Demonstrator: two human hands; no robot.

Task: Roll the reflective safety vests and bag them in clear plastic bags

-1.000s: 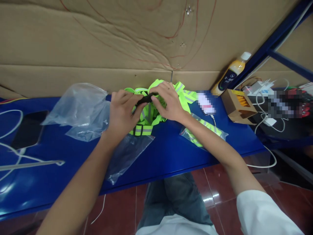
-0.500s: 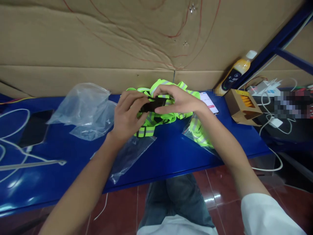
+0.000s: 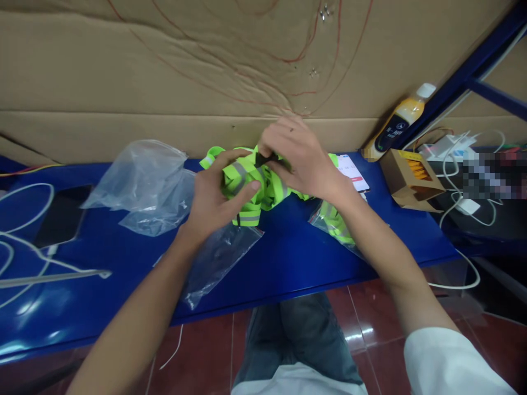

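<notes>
A bunched neon-yellow reflective strap harness (image 3: pixel 269 192) with grey stripes lies on the blue table, near the cardboard wall. My left hand (image 3: pixel 216 195) curls round its left part, thumb on the front, fingers behind the folds. Above its middle, my right hand (image 3: pixel 298 156) pinches a black piece (image 3: pixel 263 159) of the harness, perhaps a buckle or strap end. The right fingertips are partly hidden. Below my left hand lies a flat clear plastic bag (image 3: pixel 222 263). Beside my right forearm is another clear bag holding yellow reflective straps (image 3: pixel 335 222).
A crumpled clear bag (image 3: pixel 142 181), a dark phone (image 3: pixel 63 214) and white cables (image 3: pixel 45 263) are at left. On the right are a lit phone (image 3: pixel 352 173), a leaning juice bottle (image 3: pixel 397 123), an open cardboard box (image 3: pixel 411 184) and a power strip (image 3: pixel 448 148).
My right hand has risen and turned over, taking the black piece up with it. My left hand has shifted from the black piece to the yellow straps.
</notes>
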